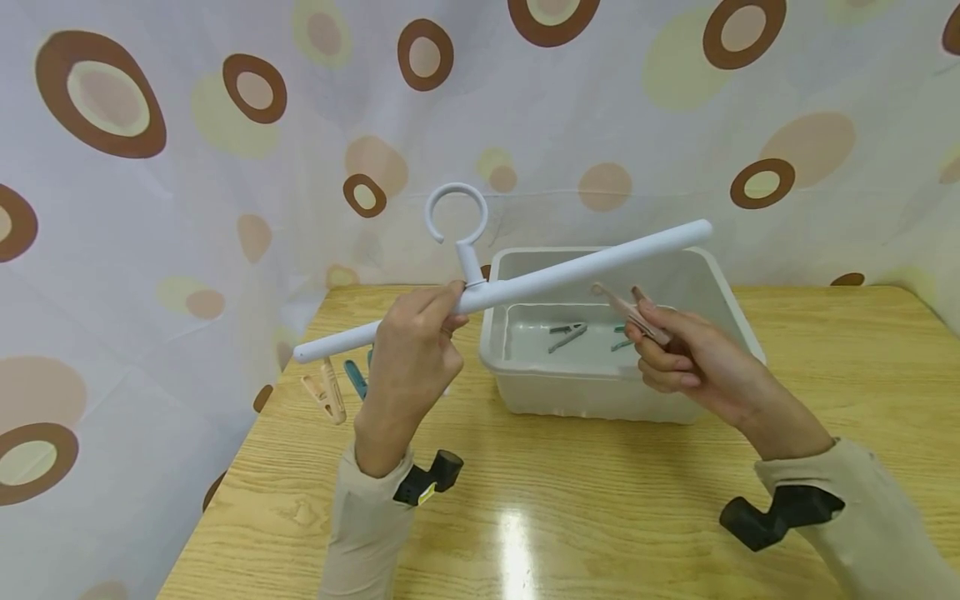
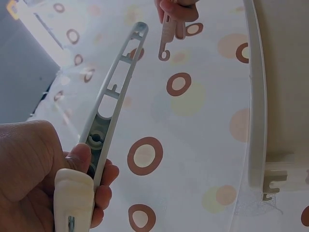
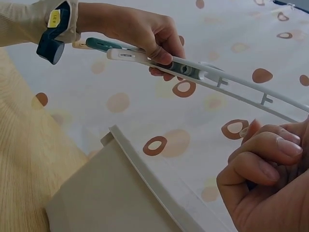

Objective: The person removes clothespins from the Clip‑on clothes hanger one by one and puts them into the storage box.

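My left hand [image 1: 412,358] grips a white clothes hanger [image 1: 592,268] near its middle, just beside the ring-shaped hook. The hanger tilts up to the right; its underside is a slotted channel in the left wrist view. A beige clothespin [image 1: 326,393], a teal clothespin [image 1: 356,378] and a white clothespin [image 3: 126,55] hang along the left half, partly hidden by the hand. Between thumb and fingers, my right hand [image 1: 697,358] pinches a pale pink clothespin [image 1: 633,317], below the hanger's right half and apart from it.
A white plastic bin [image 1: 585,392] stands on the wooden table [image 1: 480,492] behind and below the hands. Inside lie a grey clothespin [image 1: 567,337] and a teal clothespin [image 1: 621,344], the latter partly hidden. A curtain [image 1: 525,117] with circle patterns hangs behind the table.
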Demonstrator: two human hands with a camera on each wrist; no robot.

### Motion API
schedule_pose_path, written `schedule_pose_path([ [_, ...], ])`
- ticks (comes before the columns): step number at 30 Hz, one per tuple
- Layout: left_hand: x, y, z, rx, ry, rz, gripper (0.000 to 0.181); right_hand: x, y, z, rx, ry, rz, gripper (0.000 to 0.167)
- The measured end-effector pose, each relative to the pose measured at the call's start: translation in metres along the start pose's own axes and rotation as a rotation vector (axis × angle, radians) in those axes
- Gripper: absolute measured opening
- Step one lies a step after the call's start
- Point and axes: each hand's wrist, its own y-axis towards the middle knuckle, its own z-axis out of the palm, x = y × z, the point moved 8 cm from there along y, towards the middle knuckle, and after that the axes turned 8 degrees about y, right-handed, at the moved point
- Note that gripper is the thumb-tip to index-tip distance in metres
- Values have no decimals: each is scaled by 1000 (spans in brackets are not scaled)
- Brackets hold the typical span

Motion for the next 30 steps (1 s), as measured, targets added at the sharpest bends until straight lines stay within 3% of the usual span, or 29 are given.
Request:
schedule_pose_path([
  [13,1,0,-1,2,3,-7,26,5,-1,-7,-64,-98,5,41],
  [30,-1,1,-2,-7,0,-2,26,11,-6,-23,-282,-329,1,36],
])
